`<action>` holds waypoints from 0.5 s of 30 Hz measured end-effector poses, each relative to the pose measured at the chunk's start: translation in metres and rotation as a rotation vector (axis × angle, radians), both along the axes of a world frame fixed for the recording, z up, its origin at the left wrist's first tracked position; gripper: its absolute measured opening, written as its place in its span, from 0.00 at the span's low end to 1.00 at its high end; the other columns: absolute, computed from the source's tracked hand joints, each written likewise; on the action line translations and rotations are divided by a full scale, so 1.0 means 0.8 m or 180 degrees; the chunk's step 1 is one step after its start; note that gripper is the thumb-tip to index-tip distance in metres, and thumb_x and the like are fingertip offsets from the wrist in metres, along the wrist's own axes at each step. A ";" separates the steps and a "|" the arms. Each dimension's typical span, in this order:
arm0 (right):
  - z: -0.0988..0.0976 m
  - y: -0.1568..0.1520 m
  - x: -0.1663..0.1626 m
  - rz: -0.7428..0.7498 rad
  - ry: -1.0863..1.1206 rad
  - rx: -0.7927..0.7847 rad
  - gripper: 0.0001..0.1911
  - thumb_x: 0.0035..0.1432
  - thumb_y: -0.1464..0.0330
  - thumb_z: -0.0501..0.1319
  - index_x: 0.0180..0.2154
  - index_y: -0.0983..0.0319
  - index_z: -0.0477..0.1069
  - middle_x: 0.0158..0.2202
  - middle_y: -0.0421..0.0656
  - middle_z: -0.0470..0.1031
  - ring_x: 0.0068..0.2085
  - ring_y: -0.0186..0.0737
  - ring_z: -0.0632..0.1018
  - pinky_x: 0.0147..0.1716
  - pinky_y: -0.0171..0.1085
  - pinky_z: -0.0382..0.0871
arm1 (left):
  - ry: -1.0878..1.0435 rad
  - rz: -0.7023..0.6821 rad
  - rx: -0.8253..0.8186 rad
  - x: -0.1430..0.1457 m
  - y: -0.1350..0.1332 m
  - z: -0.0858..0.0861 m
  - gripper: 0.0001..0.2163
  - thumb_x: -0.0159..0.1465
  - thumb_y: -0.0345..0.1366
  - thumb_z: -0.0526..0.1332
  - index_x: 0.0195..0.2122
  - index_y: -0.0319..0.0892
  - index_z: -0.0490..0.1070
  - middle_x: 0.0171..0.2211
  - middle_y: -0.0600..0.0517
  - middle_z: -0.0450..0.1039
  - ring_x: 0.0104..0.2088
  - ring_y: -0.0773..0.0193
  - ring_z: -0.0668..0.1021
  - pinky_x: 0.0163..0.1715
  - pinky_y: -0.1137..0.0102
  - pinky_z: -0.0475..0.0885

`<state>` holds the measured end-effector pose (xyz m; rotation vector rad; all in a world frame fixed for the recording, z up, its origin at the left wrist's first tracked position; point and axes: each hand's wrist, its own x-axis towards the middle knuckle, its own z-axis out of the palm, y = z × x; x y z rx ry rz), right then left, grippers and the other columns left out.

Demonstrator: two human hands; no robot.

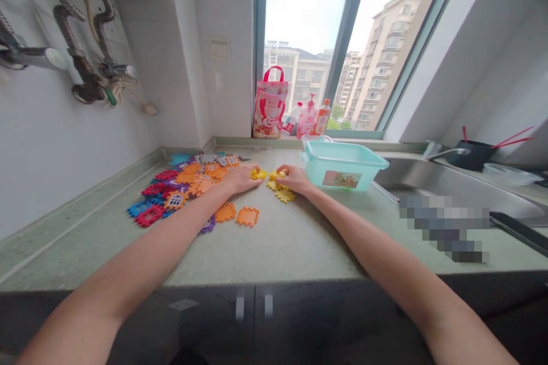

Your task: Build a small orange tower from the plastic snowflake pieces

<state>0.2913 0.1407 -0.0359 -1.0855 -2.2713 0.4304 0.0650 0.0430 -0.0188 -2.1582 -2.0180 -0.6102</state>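
Toward the back of the speckled surface (278,245), just right of our hands, stands a teal tub (342,166) whose contents we cannot see from this angle, with a pink bag (269,104) and bottles (310,118) on the window sill behind it. Our left hand (240,178) is curled, its fingertips pinching a yellow tile (258,173), and our right hand (296,179) pinches a second yellow tile (276,174) just beside it, above loose yellow tiles (283,194) lying on the surface. Left of them spreads a heap of coloured tiles (182,185), and two orange tiles (247,216) lie near our left forearm.
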 end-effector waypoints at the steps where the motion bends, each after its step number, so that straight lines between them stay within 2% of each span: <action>1: 0.003 -0.002 0.003 -0.0055 0.0003 0.0018 0.17 0.57 0.63 0.73 0.49 0.58 0.82 0.43 0.45 0.85 0.41 0.44 0.83 0.43 0.39 0.74 | 0.0008 0.0042 -0.0003 -0.001 0.001 0.000 0.19 0.64 0.51 0.66 0.51 0.49 0.78 0.42 0.48 0.83 0.44 0.51 0.84 0.44 0.65 0.76; 5: 0.023 -0.012 0.026 -0.0025 0.0256 0.0115 0.18 0.55 0.64 0.72 0.49 0.58 0.82 0.41 0.44 0.85 0.39 0.42 0.83 0.41 0.37 0.74 | -0.0049 0.0012 0.0038 -0.004 -0.002 0.002 0.18 0.61 0.50 0.67 0.49 0.49 0.80 0.41 0.49 0.84 0.43 0.52 0.84 0.44 0.65 0.75; 10: 0.047 -0.027 0.047 0.0234 0.0780 -0.0163 0.16 0.56 0.65 0.71 0.47 0.58 0.81 0.36 0.41 0.84 0.37 0.40 0.84 0.34 0.33 0.73 | -0.0297 -0.0226 0.0251 0.002 -0.011 0.011 0.19 0.60 0.50 0.68 0.50 0.50 0.81 0.39 0.51 0.84 0.40 0.55 0.83 0.45 0.66 0.75; 15: 0.052 -0.046 0.040 0.0348 0.0548 -0.0117 0.15 0.55 0.67 0.70 0.46 0.58 0.82 0.40 0.42 0.85 0.37 0.39 0.83 0.36 0.34 0.74 | -0.0004 -0.0094 0.0316 0.006 -0.013 0.013 0.19 0.60 0.50 0.68 0.50 0.49 0.80 0.40 0.48 0.83 0.43 0.51 0.83 0.46 0.62 0.76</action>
